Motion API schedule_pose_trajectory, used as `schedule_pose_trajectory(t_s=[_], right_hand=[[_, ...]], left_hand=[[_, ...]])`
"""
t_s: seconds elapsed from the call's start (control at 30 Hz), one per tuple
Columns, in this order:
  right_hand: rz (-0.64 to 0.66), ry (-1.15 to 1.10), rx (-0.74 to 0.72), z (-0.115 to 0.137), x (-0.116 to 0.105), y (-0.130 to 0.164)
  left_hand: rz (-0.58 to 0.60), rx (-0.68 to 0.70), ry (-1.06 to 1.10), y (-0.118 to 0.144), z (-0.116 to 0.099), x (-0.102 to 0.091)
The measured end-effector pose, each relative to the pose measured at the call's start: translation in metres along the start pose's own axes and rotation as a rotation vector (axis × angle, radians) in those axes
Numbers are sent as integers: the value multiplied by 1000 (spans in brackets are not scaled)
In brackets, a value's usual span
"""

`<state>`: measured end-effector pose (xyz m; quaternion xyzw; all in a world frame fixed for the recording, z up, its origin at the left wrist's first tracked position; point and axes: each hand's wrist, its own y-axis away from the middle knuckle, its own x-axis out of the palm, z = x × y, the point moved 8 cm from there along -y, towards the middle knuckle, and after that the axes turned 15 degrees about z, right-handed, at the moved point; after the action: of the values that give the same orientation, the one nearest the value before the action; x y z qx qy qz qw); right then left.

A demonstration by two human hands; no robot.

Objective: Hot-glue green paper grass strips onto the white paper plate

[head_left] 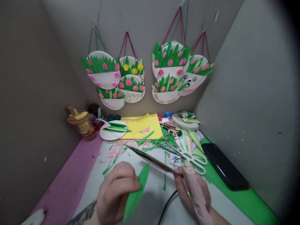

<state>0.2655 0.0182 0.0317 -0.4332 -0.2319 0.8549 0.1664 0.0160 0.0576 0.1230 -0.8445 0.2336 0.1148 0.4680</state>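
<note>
Left hand [117, 190] near the front edge of the table [154, 193], fingers closed in a pinch on a green paper leaf [138, 190]. Leaf was held just above the white table surface, long axis running from low near the front edge up toward the back-right, pointed tip at the top.

Right hand [192, 190] beside it to the right, fingers wrapped round a pink glue gun [197, 193], its black cord [167, 206] trailing off the front edge. The same hand also seemed to steady a long thin dark strip [152, 160], which slanted from the fingers toward the back-left; what it was I could not tell. Gun nozzle sat close to the leaf tip but apart from it.

Progress, as a judgement: cutting looked largely done. Green paper scraps [161, 142] littered the middle of the table, white scissors [194, 161] lay put down right of centre, and a paper plate [111, 131] toward the back-left already carried several cut green leaves. Yellow paper sheets [142, 125] lay by the back edge, a black phone [225, 168] along the right edge, a jar [82, 123] at the back-left corner. No glue showed on the held leaf; fixing it appeared still to do. Finished plate baskets [150, 75] with leaves and pink flowers hung on the wall behind.
</note>
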Motion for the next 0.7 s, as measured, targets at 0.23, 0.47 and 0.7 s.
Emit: schedule_pose_trajectory(t_s=[0.23,0.47,0.7], right_hand=[[49,-25,-131,17,-8,-3],[103,-59,-178,1,2,17],[147,-179,-99,-1,2,18]], left_hand=[[46,23,-81,-7,-2,7],[25,-18,-119,-6,2,8],[16,-66,-184,-7,7,7]])
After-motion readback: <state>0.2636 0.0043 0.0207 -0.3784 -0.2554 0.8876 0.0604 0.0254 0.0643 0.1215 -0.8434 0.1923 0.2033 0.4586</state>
